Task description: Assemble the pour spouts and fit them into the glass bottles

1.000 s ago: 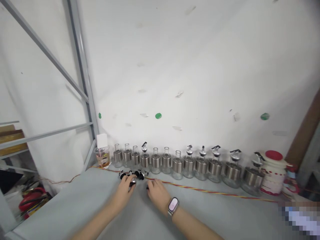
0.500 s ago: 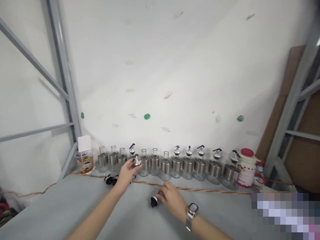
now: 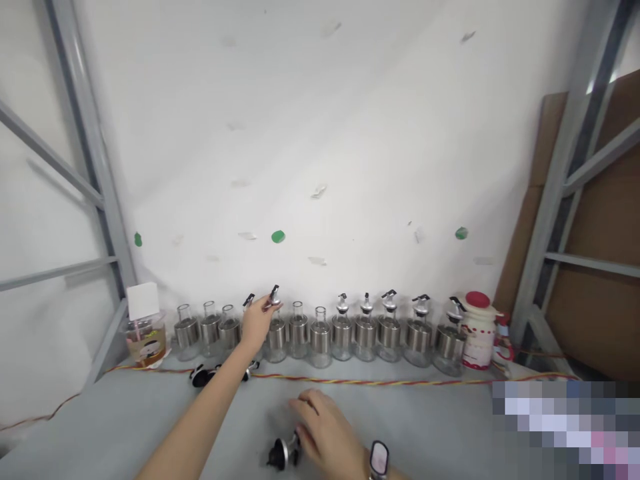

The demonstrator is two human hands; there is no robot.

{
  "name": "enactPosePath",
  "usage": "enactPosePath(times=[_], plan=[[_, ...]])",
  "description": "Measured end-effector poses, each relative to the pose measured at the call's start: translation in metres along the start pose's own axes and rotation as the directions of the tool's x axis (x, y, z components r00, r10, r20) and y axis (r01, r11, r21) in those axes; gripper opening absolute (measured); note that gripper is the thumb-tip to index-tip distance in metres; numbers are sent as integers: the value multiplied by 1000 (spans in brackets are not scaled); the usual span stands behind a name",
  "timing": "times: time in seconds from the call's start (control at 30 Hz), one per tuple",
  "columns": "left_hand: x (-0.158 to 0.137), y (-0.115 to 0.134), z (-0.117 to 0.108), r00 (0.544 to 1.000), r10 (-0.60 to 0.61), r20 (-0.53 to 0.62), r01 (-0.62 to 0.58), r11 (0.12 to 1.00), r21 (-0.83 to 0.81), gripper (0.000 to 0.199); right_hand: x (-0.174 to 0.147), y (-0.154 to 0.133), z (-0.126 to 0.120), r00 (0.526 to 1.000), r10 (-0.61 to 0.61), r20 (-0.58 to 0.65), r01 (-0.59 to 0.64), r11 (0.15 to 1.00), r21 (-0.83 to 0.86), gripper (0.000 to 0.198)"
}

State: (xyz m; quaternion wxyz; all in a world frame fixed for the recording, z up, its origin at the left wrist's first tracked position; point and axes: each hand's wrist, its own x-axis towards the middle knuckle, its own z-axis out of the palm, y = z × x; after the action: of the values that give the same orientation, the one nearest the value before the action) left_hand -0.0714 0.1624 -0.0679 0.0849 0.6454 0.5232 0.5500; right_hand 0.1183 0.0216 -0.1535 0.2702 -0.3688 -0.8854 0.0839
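Pourer, near (image 3: 281, 455): black stopper, silver collar; placed well to the near side of the twisted cord (image 3: 360, 382), over the grey table (image 3: 415, 433), contact with it not determinable. Long axis held nearly level, stopper directed leftward, spout end towards the right hand (image 3: 333, 430), by whose thumb and fingertips it is gripped. Since half a second earlier it has been drawn farther from the cord, and its stopper, then pointed downward, has been swung left.

Watch (image 3: 379, 458), one: worn above that hand, near side of the cord.

Loose pourers (image 3: 200, 378), black and silver: lying along the cord's left part, partly hidden by the left forearm; count uncertain.

Left hand (image 3: 256, 325): extended beyond the cord, fingertips pinched on the upper pourer (image 3: 275, 297). Long axis near vertical, lever uppermost. It has been raised from in front of the row to the mouth of the fifth bottle (image 3: 277, 341), counted from the cord's left end; alignment of the two is judged reached, seating being hidden by fingers.

Open bottles (image 3: 321, 341), five, and fitted bottles (image 3: 366, 333), six: stood upright beyond the cord.
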Motion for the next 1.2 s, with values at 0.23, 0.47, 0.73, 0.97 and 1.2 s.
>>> enactPosePath(times=[0.23, 0.47, 0.73, 0.97, 1.2], plan=[[-8, -9, -3, 992, 118, 36, -122, 980, 157, 25, 1, -12, 20, 972, -147, 184, 174, 975, -140, 63], [-17, -15, -6, 956, 274, 101, -292, 899, 327, 33, 3, -12, 22, 979, -118, 166, 152, 966, -209, 45], [-16, -14, -7, 915, 381, 129, -397, 802, 447, 20, 5, -6, 23, 966, -198, 164, 228, 955, -191, 55], [-20, -20, 4, 940, 340, 21, -311, 835, 454, 33, 16, -8, 3, 947, -270, 173, 289, 953, -94, 58], [-32, -12, 11, 946, 323, 20, -277, 778, 564, 42, 6, -1, 30, 920, -362, 148, 390, 882, -264, 47]])
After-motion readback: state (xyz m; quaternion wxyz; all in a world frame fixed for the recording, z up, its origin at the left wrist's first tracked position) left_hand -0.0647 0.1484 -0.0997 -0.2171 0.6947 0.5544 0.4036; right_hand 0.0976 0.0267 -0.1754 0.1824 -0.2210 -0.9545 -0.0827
